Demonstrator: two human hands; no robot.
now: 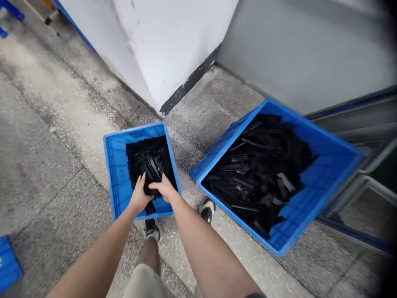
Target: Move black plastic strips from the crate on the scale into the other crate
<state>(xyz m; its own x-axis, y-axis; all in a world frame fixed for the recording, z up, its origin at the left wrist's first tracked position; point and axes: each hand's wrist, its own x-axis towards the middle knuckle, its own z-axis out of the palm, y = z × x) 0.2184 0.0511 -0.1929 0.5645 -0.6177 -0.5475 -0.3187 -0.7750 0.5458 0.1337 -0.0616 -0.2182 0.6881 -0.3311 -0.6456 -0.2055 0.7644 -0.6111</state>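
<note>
A small blue crate (115, 165) stands on the floor in front of me with a heap of black strips (148, 155) in it. Both my hands reach into it. My left hand (139, 195) and my right hand (165, 189) close together around a bundle of black strips (152, 174) at the crate's near side. To the right stands a larger blue crate (328, 165), tilted, holding a big pile of the same black strips (260, 169).
A white wall corner (167, 49) rises just behind the small crate, and a grey panel (310, 45) stands behind the large one. My feet (206, 209) are by the crates on speckled concrete. Another blue crate's corner (8, 263) shows at the lower left.
</note>
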